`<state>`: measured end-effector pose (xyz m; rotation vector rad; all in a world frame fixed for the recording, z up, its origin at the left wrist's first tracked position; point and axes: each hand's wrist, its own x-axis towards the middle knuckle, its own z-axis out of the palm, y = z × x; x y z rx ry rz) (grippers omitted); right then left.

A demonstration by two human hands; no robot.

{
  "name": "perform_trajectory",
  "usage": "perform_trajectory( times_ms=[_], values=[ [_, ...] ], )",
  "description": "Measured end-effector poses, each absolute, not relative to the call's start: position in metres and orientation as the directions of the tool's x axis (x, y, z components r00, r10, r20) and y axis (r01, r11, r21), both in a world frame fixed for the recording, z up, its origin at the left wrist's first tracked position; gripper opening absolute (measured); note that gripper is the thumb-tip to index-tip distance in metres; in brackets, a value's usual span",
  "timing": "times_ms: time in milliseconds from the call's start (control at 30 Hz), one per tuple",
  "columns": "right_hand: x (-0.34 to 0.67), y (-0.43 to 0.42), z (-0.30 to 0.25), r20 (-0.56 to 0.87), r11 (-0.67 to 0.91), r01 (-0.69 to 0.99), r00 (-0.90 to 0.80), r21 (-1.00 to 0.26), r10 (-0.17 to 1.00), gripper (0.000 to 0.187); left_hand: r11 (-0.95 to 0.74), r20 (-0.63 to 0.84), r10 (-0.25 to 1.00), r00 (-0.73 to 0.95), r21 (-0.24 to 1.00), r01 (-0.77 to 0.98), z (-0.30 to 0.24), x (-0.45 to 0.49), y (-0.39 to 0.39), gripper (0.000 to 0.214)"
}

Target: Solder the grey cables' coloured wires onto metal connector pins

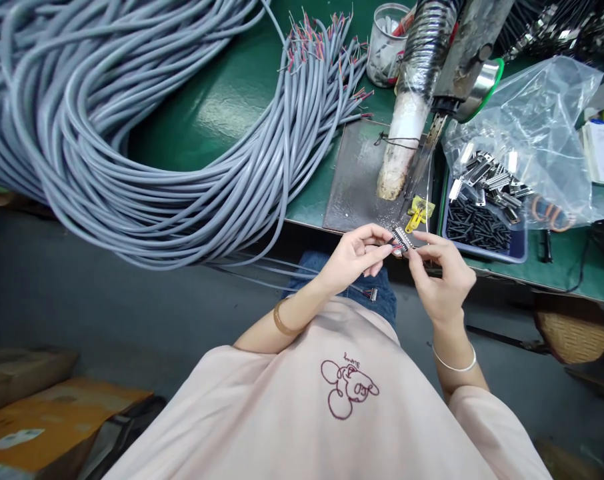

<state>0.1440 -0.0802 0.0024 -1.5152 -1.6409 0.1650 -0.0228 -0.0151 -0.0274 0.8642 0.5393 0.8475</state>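
Between my two hands, just over the table's front edge, is a small multi-pin connector (pixel 401 239) with metal contacts. My left hand (pixel 361 250) pinches the fine coloured wires of a cable at its left side. The thumb and fingers of my right hand (pixel 439 270) close on the connector's right end. A yellow clip-like piece (pixel 418 215) lies just beyond the connector, on the dark plate. Over that plate stands a soldering iron (pixel 429 150), its tip pointing down toward my hands. On my lap rests another wired connector (pixel 373 294).
A big bundle of grey cables (pixel 262 173) with stripped ends covers the table's left. A blue tray (pixel 519 247) holds metal connectors and black tubes, partly under a plastic bag (pixel 547 127). Behind are a solder spool (pixel 482 93), a wrapped hose (pixel 417 87) and a clear cup (pixel 383 50).
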Motion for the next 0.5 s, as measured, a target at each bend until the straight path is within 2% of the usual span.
perform_trajectory(
  times_ms=[67, 167, 333, 500],
  values=[
    [0.143, -0.077, -0.003, 0.511, 0.283, 0.720, 0.116, -0.633, 0.851, 0.009, 0.385, -0.081, 0.811, 0.580, 0.819, -0.425, -0.028, -0.023, -0.015, 0.028],
    [0.140, -0.076, -0.008, 0.513, 0.292, 0.627, 0.203, -0.722, 0.834, 0.011, 0.382, -0.062, 0.818, 0.572, 0.802, -0.459, -0.028, -0.022, -0.015, 0.027],
    [0.134, -0.078, -0.005, 0.346, 0.150, 0.442, 0.404, -0.885, 0.847, 0.009, 0.367, -0.055, 0.836, 0.546, 0.796, -0.481, -0.028, -0.020, -0.016, 0.024],
    [0.134, -0.076, -0.004, 0.210, 0.091, 0.271, 0.452, -0.958, 0.867, 0.013, 0.267, -0.035, 0.869, 0.494, 0.873, -0.408, -0.023, -0.017, -0.022, 0.020]
  ],
)
